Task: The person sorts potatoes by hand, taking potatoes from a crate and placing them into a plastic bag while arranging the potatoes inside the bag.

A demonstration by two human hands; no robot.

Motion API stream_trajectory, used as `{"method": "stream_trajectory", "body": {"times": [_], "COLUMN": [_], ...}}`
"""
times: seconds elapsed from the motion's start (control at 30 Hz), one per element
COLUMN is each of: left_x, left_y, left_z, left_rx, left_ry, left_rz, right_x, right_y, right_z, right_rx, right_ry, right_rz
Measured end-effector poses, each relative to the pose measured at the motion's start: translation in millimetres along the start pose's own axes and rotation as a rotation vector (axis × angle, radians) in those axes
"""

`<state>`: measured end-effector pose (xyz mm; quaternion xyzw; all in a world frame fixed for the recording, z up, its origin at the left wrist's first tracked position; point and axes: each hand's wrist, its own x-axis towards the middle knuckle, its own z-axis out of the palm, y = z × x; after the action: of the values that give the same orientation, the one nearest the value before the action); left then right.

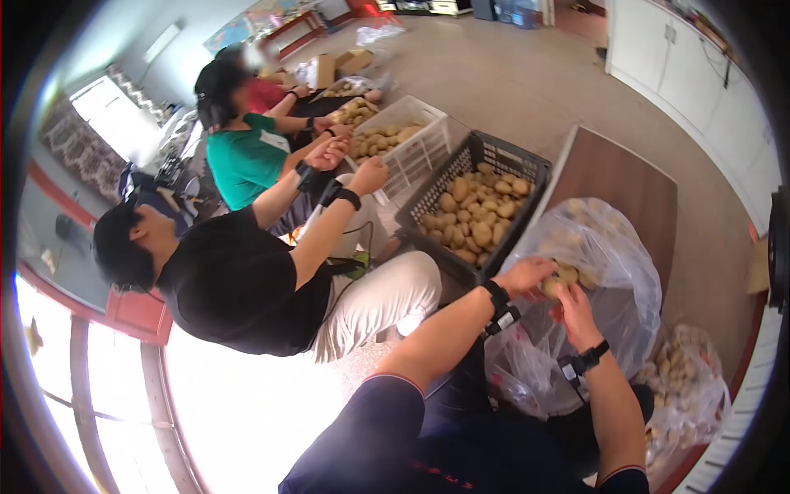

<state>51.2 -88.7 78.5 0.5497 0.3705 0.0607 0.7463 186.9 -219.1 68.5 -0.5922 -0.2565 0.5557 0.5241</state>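
Observation:
Over an open clear plastic bag, my left hand and my right hand meet around a potato. The left fingers are closed on its near left side, and the right fingertips press against its lower right. Both wrists wear black bands with small devices. The plastic bag spreads below and beyond my hands, with more potatoes showing through its far side. Just left of the bag stands a black crate with many potatoes in it.
A brown board-topped table lies beyond the bag. Another bag of potatoes rests on the floor at right. To my left sits a person in black, then one in green, by a white crate of potatoes.

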Motion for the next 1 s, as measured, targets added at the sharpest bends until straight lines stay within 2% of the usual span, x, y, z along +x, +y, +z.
{"method": "stream_trajectory", "body": {"times": [0.07, 0.13, 0.23, 0.3, 0.43, 0.5, 0.53, 0.6, 0.63, 0.7, 0.77, 0.83, 0.93, 1.0], "left_x": [-8.9, -11.8, -8.1, -5.5, -1.4, 0.6, 2.0, 6.0, 8.0, 11.2, 14.2, 18.1, 14.9, 15.7], "left_y": [8.0, 10.0, 8.5, 6.1, 4.8, 5.4, 5.8, 3.6, 1.5, -1.7, -4.7, -10.6, -15.4, -18.6], "left_z": [3.1, 2.5, -0.1, -4.7, -15.2, -23.5, -27.9, -36.9, -41.6, -52.1, -62.0, -70.4, -81.9, -89.4], "left_rx": [-0.007, -0.06, -0.096, -0.134, -0.289, -0.351, -0.424, -0.561, -0.561, -0.713, -0.736, -0.795, -0.816, -0.821], "left_ry": [-0.012, -0.135, -0.177, -0.183, -0.092, -0.051, -0.01, 0.051, 0.051, 0.156, 0.233, 0.405, 0.454, 0.492], "left_rz": [0.005, 0.002, -0.019, -0.003, 0.08, 0.111, 0.137, 0.186, 0.186, 0.217, 0.198, 0.172, 0.177, 0.193], "right_x": [2.4, 6.9, 12.0, 15.9, 35.1, 49.9, 50.7, 50.1, 49.1, 45.9, 41.0, 37.3, 37.6, 40.1], "right_y": [-1.0, -2.0, -0.1, 5.3, 25.5, 45.6, 49.5, 55.4, 57.3, 56.2, 47.9, 38.3, 34.3, 32.9], "right_z": [5.7, 7.6, 6.7, 4.3, -17.1, -36.2, -44.1, -59.0, -65.7, -72.6, -74.9, -75.1, -77.8, -82.2], "right_rx": [-0.135, -0.148, -0.159, -0.205, -0.263, -0.695, -0.695, -0.867, -0.866, -1.163, -1.181, -1.2, -1.306, -1.31], "right_ry": [0.04, 0.032, 0.018, 0.086, 0.144, 0.193, 0.192, 0.264, 0.264, 0.362, 0.339, 0.317, 0.386, 0.38], "right_rz": [-0.055, -0.095, -0.136, -0.231, -0.21, -0.518, -0.517, -0.363, -0.363, -0.506, -0.477, -0.45, -0.482, -0.42]}}
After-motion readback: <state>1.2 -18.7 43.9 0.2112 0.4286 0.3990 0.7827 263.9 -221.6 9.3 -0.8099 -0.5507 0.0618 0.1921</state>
